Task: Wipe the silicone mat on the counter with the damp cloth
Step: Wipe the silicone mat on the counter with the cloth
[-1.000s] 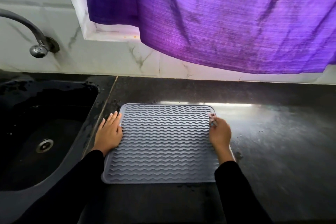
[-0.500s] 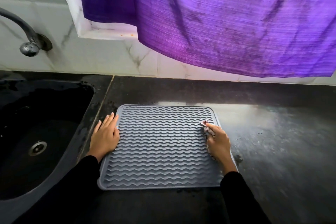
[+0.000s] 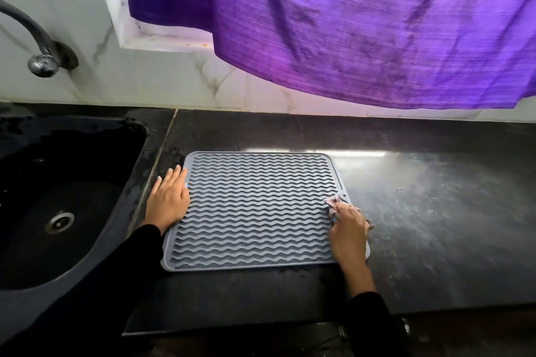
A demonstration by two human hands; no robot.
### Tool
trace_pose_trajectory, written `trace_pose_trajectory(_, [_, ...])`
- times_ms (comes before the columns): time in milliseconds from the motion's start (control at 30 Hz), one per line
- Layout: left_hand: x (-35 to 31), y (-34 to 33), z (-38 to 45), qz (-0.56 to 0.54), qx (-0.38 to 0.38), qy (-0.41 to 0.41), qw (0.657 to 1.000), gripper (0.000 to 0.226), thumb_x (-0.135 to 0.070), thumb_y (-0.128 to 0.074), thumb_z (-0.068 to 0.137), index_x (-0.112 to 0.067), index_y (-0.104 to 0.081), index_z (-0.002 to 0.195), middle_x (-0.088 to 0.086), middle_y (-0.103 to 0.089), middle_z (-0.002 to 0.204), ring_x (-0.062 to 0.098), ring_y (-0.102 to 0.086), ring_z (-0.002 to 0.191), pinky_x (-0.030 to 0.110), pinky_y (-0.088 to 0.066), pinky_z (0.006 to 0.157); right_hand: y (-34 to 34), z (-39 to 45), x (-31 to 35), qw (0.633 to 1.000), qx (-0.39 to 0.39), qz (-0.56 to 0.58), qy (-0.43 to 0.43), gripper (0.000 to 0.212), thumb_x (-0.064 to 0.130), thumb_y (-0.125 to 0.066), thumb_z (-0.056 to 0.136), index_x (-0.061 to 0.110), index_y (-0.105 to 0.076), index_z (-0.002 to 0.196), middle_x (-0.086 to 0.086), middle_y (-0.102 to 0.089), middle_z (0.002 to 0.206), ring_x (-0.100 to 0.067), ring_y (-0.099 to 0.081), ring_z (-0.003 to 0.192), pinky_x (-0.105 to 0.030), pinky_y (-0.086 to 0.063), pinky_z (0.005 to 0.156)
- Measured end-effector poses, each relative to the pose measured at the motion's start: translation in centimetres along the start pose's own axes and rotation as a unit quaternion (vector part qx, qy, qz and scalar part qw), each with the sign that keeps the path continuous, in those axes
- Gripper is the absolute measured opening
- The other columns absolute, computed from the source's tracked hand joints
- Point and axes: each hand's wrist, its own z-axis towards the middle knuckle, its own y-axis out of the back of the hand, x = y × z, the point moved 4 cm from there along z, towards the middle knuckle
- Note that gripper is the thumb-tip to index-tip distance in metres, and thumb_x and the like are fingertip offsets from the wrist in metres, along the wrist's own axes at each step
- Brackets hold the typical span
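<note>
Flanking the mat (image 3: 258,209): sink (image 3: 95,246) leftward, left hand (image 3: 169,200) fingers flat, right hand (image 3: 348,226) fingers clamped on cloth (image 3: 333,204).

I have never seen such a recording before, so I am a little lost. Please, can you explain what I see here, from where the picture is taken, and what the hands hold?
There is no machine: a person wears a camera on the head, looking down at their own hands. A grey ribbed mat lies on a dark counter, beside a black sink. The left hand lies flat on the mat's left edge. The right hand grips a small cloth at the right edge.
</note>
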Motion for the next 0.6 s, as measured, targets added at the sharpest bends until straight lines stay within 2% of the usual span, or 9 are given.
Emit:
trace_pose_trajectory(100, [0.0, -0.2, 0.1, 0.003, 0.001, 0.001, 1.0, 0.049, -0.013, -0.035, 0.094, -0.009, -0.03, 0.143, 0.008, -0.025, 0.153, 0.02, -0.019, 0.143, 0.038, -0.006, 0.117, -1.0, -1.2, 0.2, 0.996, -0.04, -0.068, 0.04, 0.052, -0.013, -0.069, 0.059, -0.004, -0.066, 0.11, -0.024, -0.067, 0.108, -0.042, -0.062, 0.103, -0.054, -0.045, 0.094])
trace_pose_trajectory(167, [0.1, -0.2, 0.1, 0.004, -0.001, 0.002, 1.0, 0.048, -0.013, -0.035, 0.095, -0.01, -0.03, 0.143, 0.007, -0.025, 0.153, 0.019, -0.018, 0.143, 0.037, -0.006, 0.117, -1.0, -1.1, 0.4, 0.995, -0.045, -0.07, 0.056, 0.055, -0.014, -0.071, 0.054, -0.004, -0.066, 0.108, -0.024, -0.068, 0.105, -0.042, -0.063, 0.1, -0.056, -0.047, 0.091])
trace_pose_trajectory(267, [0.2, -0.3, 0.2, -0.001, -0.014, 0.004, 1.0, 0.048, -0.013, -0.036, 0.094, -0.01, -0.032, 0.142, 0.007, -0.026, 0.152, 0.019, -0.02, 0.142, 0.037, -0.007, 0.117, -0.8, -0.2, 0.0, 0.996, -0.028, -0.029, 0.077, 0.049, -0.013, -0.063, 0.068, -0.001, -0.064, 0.115, -0.02, -0.066, 0.113, -0.039, -0.06, 0.107, -0.051, -0.044, 0.096])
trace_pose_trajectory(367, [0.2, -0.3, 0.3, -0.002, -0.01, 0.001, 1.0, 0.049, -0.013, -0.035, 0.094, -0.01, -0.031, 0.142, 0.007, -0.026, 0.152, 0.02, -0.019, 0.142, 0.037, -0.007, 0.117, -0.4, 0.6, -1.2, 0.995, 0.015, 0.065, 0.078, 0.039, -0.004, -0.058, 0.085, 0.004, -0.062, 0.122, -0.009, -0.064, 0.121, -0.027, -0.057, 0.112, -0.037, -0.042, 0.1])
trace_pose_trajectory(433, [0.2, -0.3, 0.2, -0.003, 0.001, -0.002, 1.0, 0.049, -0.013, -0.035, 0.094, -0.009, -0.029, 0.143, 0.008, -0.025, 0.153, 0.021, -0.018, 0.143, 0.037, -0.006, 0.117, -0.4, 1.5, -2.5, 0.981, 0.072, 0.18, 0.011, 0.034, 0.006, -0.057, 0.091, 0.011, -0.062, 0.124, 0.001, -0.064, 0.107, -0.011, -0.061, 0.092, -0.025, -0.046, 0.085])
trace_pose_trajectory(500, [0.1, 0.0, -0.1, -0.009, 0.008, -0.002, 1.0, 0.049, -0.012, -0.035, 0.094, -0.007, -0.029, 0.143, 0.01, -0.024, 0.153, 0.022, -0.018, 0.143, 0.037, -0.006, 0.117, -0.5, 2.4, -3.1, 0.936, 0.097, 0.324, -0.099, 0.031, 0.013, -0.058, 0.091, 0.016, -0.064, 0.122, 0.006, -0.066, 0.093, 0.002, -0.057, 0.069, -0.017, -0.046, 0.068])
trace_pose_trajectory(567, [0.0, 0.2, -0.6, -0.018, 0.014, 0.001, 1.0, 0.049, -0.012, -0.035, 0.094, -0.006, -0.029, 0.142, 0.01, -0.024, 0.153, 0.022, -0.018, 0.143, 0.036, -0.006, 0.117, -0.4, 3.2, -2.8, 0.902, 0.05, 0.391, -0.175, 0.03, 0.009, -0.056, 0.09, 0.013, -0.067, 0.118, -0.001, -0.069, 0.096, -0.005, -0.061, 0.075, -0.021, -0.049, 0.073])
trace_pose_trajectory(600, [-0.1, 0.3, -0.9, -0.022, 0.014, 0.002, 1.0, 0.049, -0.011, -0.035, 0.094, -0.006, -0.029, 0.142, 0.01, -0.024, 0.153, 0.022, -0.018, 0.143, 0.036, -0.006, 0.117, -0.3, 3.3, -2.0, 0.9, 0.018, 0.395, -0.184, 0.03, 0.008, -0.053, 0.091, 0.013, -0.066, 0.118, -0.003, -0.068, 0.096, -0.01, -0.061, 0.077, -0.025, -0.05, 0.076])
